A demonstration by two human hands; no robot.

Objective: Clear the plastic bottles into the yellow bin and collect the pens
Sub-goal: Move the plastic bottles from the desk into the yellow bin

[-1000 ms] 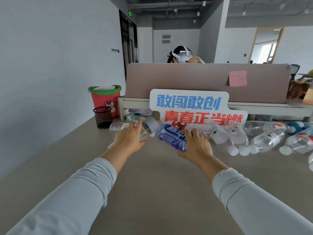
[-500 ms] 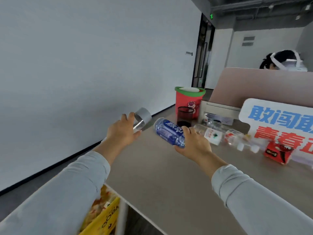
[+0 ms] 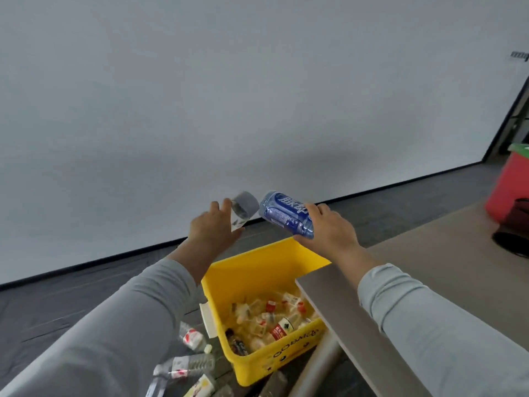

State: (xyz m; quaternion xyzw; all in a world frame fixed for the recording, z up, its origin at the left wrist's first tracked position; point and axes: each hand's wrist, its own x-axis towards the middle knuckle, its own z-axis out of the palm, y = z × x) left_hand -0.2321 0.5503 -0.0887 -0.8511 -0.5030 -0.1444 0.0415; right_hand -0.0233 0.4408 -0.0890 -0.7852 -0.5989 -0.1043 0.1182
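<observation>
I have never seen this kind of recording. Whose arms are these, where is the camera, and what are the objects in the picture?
There is no machine here, only a person's two bare hands and arms in grey sleeves. The camera is worn on the person's head and looks forward and down, so you see roughly what they see. The left hand holds a clear bottle with a grey label. The right hand holds a blue bottle. Below them a yellow bin stands on the floor, with other bottles already inside. A few loose bottles lie on the floor beside it. On the right is the table.
</observation>
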